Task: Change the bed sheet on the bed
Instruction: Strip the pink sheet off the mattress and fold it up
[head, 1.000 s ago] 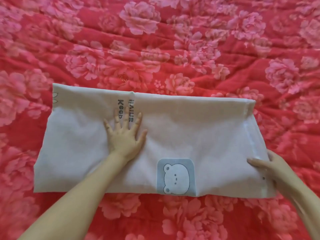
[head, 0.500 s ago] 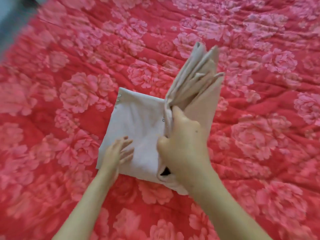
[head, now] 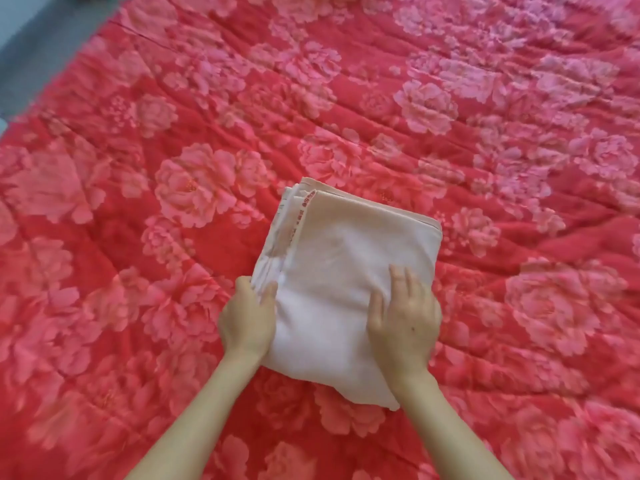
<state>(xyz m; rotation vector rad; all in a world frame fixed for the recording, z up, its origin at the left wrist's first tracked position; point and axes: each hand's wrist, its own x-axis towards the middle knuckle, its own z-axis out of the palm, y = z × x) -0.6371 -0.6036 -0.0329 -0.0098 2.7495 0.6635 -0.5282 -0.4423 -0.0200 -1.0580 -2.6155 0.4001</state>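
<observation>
A white sheet (head: 349, 258), folded into a thick rectangle, lies in the middle of the bed on the red quilt with pink flowers (head: 194, 126). Its layered edges and a strip with red print show along its left side. My left hand (head: 247, 315) grips the near left edge of the stack, thumb on top and fingers around the layers. My right hand (head: 403, 313) lies flat on the near right part of the sheet, fingers apart, pressing down on it.
The quilt fills nearly the whole view and is wrinkled. At the top left its edge ends at a grey floor (head: 31, 46).
The long folded sheet was folded in half: my right hand lifted its right end over to the left and laid it down. Both hands now rest on the smaller stack.
</observation>
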